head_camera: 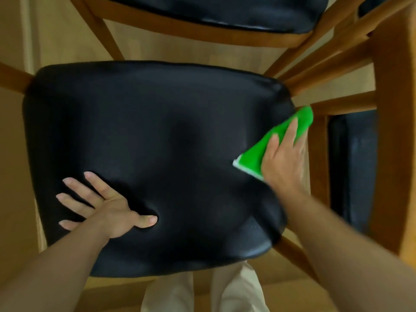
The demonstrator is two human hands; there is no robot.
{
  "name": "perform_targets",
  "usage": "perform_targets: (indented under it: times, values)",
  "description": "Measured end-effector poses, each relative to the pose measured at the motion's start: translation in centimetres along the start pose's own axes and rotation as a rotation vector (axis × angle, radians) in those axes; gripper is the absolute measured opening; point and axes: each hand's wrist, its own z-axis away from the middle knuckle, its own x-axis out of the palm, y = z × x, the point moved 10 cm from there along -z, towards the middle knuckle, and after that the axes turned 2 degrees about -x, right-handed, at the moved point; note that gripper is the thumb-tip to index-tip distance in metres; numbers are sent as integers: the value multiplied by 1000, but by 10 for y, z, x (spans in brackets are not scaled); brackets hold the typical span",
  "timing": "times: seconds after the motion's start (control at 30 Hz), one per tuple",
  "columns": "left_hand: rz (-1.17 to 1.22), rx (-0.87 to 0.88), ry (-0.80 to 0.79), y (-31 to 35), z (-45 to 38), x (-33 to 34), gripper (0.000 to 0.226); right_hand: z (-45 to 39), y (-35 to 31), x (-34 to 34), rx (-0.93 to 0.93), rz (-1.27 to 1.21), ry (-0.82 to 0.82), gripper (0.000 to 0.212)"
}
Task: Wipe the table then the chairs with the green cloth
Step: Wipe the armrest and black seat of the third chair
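Two chairs show, so you look to be past the table and onto the chair stage. Your right hand (284,156) presses the cloth (270,145) flat at the seat's (157,131) right edge; your left hand (105,204) lies spread on its near-left part. The far chair (225,12) is probably left.

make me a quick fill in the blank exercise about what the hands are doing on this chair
1. The right hand presses a cloth whose colour is ____.
2. The left hand lies flat on the black seat with its fingers ____.
3. The cloth sits near the seat's ____ edge.
4. The chair's frame is made of ____.

Missing words: green; spread; right; wood
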Motion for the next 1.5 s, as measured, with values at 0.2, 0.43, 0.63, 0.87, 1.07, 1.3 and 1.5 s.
perform_targets:
  times: [0.2, 0.43, 0.63, 0.87, 1.07, 1.3, 1.5]
  values:
    - [-31, -2, 9, -1, -1, 0, 164, -67, -43, 6, 122, 11, 81, 54]
    - [-30, -10, -27, -4, -6, 2, 167, 37, 47, 6, 336, -205, 75, 50]
    - [-46, -65, -53, -6, -7, 2, 168, 98, 70, 21, 611, -57, 79, 54]
    - [-60, -77, -37, -9, -15, 3, 167, 19, 10, 10, 382, 25, 193, 59]
    - [-58, -92, -6, -13, -21, 5, 170, -41, -99, 29, 144, 145, 72, 67]
    - [-61, -134, 25, -17, -30, 6, 173, 7, -307, 71, -511, -32, -108, 48]
    - [-45, -77, 6, -14, -30, 7, 169, 12, -318, 53, -771, -136, -83, 29]
